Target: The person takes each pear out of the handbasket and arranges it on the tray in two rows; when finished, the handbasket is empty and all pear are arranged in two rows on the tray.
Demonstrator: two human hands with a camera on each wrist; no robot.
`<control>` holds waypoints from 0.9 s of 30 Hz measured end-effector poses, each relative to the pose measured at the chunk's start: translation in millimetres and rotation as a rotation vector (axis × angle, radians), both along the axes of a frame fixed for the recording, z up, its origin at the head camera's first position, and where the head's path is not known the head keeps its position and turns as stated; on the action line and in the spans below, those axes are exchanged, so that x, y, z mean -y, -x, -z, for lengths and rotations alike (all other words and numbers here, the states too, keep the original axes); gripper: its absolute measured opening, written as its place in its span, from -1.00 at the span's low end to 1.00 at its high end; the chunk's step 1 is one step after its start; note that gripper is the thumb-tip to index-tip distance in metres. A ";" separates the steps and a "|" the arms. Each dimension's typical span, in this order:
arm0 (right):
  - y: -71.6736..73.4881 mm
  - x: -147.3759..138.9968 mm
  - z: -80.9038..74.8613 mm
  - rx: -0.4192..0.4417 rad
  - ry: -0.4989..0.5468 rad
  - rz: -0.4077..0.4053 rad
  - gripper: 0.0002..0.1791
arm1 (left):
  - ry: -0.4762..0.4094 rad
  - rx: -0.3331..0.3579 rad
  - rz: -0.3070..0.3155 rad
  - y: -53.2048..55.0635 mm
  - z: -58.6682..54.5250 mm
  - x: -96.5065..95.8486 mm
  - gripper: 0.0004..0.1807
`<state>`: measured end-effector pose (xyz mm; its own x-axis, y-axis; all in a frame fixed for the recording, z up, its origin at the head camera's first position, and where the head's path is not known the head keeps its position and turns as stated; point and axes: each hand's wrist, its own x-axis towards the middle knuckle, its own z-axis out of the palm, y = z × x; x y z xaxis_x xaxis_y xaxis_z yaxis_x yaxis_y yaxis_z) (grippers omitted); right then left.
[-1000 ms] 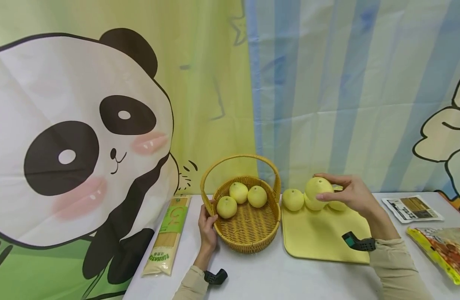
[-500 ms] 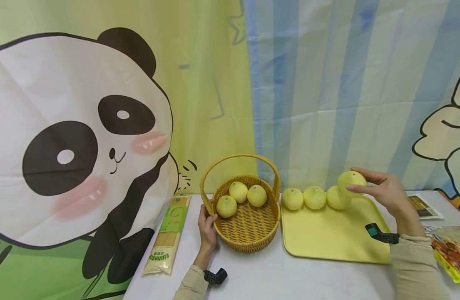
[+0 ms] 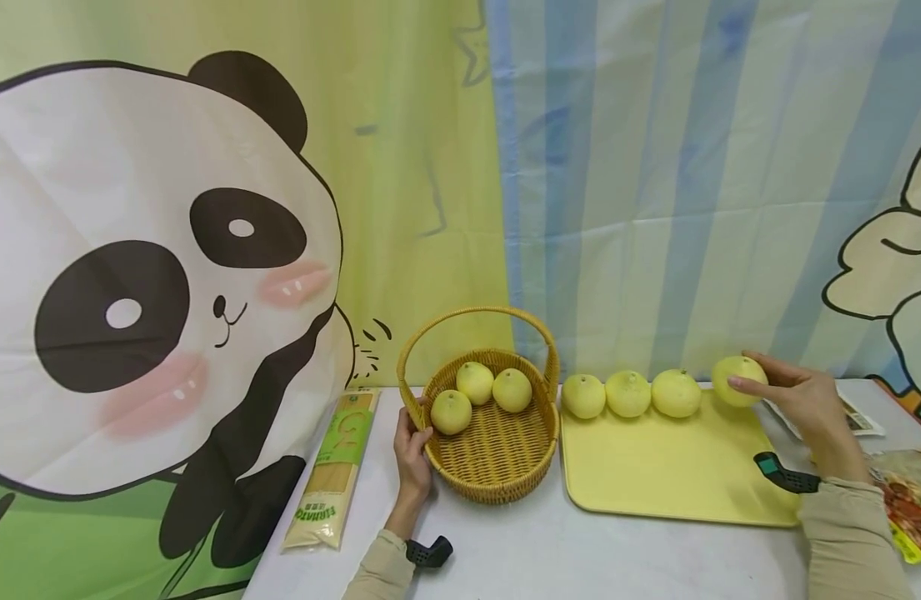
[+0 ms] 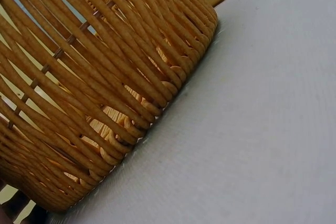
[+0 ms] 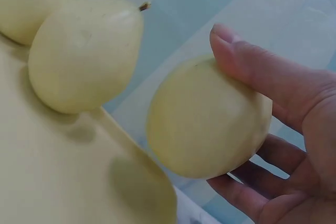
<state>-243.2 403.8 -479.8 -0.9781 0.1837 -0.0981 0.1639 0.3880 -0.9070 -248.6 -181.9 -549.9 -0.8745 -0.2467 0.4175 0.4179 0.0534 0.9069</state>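
Note:
My right hand (image 3: 808,404) holds a pale yellow pear (image 3: 738,381) between thumb and fingers at the back right corner of the yellow tray (image 3: 655,475). In the right wrist view the held pear (image 5: 205,121) looks raised, with a shadow on the tray below. Left of it, three pears stand in a row along the tray's back edge, the nearest pear (image 5: 86,56) showing a short stem. My left hand (image 3: 413,458) grips the left side of the wicker basket (image 3: 498,492), with three pears (image 3: 475,383) inside. The left wrist view shows mostly the basket's woven wall (image 4: 105,72).
A noodle packet (image 3: 336,467) lies left of the basket. Right of the tray are a flat packet (image 3: 861,421), partly behind my right hand, and a colourful food bag (image 3: 918,500). A printed curtain (image 3: 618,208) hangs behind the white table (image 3: 535,550).
My right hand has carried the pear rightward past the row and lower, to the tray's back right corner. The left hand stays on the basket.

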 end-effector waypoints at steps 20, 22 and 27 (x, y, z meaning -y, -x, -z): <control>9.6 -3.0 33.2 -0.085 -0.053 -0.080 -0.09 | 0.006 0.013 0.005 -1.4 -2.6 0.3 -0.40; 9.2 -2.9 33.5 -0.089 -0.053 -0.090 -0.08 | 0.007 0.013 0.003 -1.7 -3.2 0.1 -0.40; 9.8 -1.5 30.6 -0.055 -0.093 -0.102 -0.05 | 0.014 0.011 -0.004 -2.4 -3.0 0.1 -0.40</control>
<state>-253.0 405.3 -510.4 -0.9955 0.0892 -0.0307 0.0701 0.4825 -0.8731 -246.2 -182.0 -547.0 -0.8780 -0.2446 0.4115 0.4079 0.0675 0.9105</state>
